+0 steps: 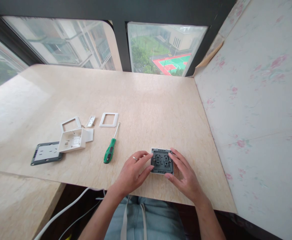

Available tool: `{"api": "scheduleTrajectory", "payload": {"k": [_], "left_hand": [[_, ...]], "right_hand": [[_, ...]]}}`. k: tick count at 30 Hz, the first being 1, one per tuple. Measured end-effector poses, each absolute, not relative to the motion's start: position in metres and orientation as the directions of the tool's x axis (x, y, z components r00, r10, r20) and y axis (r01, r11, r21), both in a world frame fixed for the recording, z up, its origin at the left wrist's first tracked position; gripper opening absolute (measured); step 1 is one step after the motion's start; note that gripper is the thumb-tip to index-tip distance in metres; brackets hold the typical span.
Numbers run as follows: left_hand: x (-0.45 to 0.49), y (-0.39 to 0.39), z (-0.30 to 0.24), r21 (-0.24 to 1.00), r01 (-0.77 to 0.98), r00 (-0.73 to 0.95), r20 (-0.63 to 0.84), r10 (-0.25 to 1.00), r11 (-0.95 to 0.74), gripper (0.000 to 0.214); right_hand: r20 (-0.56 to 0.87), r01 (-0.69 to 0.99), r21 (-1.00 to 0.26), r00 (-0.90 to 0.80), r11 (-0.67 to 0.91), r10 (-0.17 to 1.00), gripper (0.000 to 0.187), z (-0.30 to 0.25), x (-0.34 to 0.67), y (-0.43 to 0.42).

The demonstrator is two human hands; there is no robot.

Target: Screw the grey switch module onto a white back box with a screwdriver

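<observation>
A dark grey wall switch point(162, 161) with two switch mechanisms lies face up near the front edge of the counter, a white rim showing around it. My left hand point(135, 169), with a ring on one finger, grips its left side between fingers and thumb. On the opposite side, the fingers and thumb of my right hand point(184, 173) hold the right edge. Left of my hands lies a green-handled screwdriver point(109, 151), its shaft pointing away from me. Whatever is beneath the switch is hidden.
Farther left are an open white mounting box point(72, 140), a grey-framed socket panel point(47, 152), two white frames point(109, 113) point(70, 124) and a small white insert point(91, 121). White cables point(68, 204) hang below the counter edge. A flowered wall point(256, 133) bounds the right, windows the back.
</observation>
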State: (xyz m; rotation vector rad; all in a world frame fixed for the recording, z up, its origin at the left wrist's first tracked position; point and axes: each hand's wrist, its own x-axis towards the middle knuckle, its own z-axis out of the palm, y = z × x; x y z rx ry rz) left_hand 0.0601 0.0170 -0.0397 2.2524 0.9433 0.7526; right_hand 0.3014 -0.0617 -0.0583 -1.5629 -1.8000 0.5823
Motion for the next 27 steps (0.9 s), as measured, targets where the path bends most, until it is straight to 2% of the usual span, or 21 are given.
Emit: {"api": "scheduleTrajectory", "payload": {"k": [7,12,21,24,27], "left_hand": [[0.067,0.012,-0.046,0.782,0.317,0.611,0.265,0.746,-0.537,0.071],[0.076,0.015,-0.053,0.767,0.285,0.654,0.283,0.701,-0.575,0.07],[0.076,0.015,-0.062,0.832,0.274,0.584,0.254,0.771,-0.482,0.073],[0.076,0.016,-0.063,0.832,0.274,0.597,0.246,0.763,-0.482,0.077],[0.076,0.017,-0.062,0.838,0.267,0.599,0.242,0.763,-0.475,0.078]], "right_hand": [[0.193,0.634,-0.752,-0.046,0.178,0.98,0.066,-0.061,0.303,-0.062],[0.186,0.518,-0.842,0.015,0.152,0.982,0.062,-0.065,0.305,-0.064],[0.151,0.232,-0.968,0.225,0.097,0.963,0.046,-0.062,0.306,-0.061],[0.156,0.24,-0.967,0.313,0.081,0.937,0.037,-0.051,0.304,-0.055],[0.245,0.302,-0.943,0.355,0.137,0.902,0.03,-0.028,0.291,-0.041]]}}
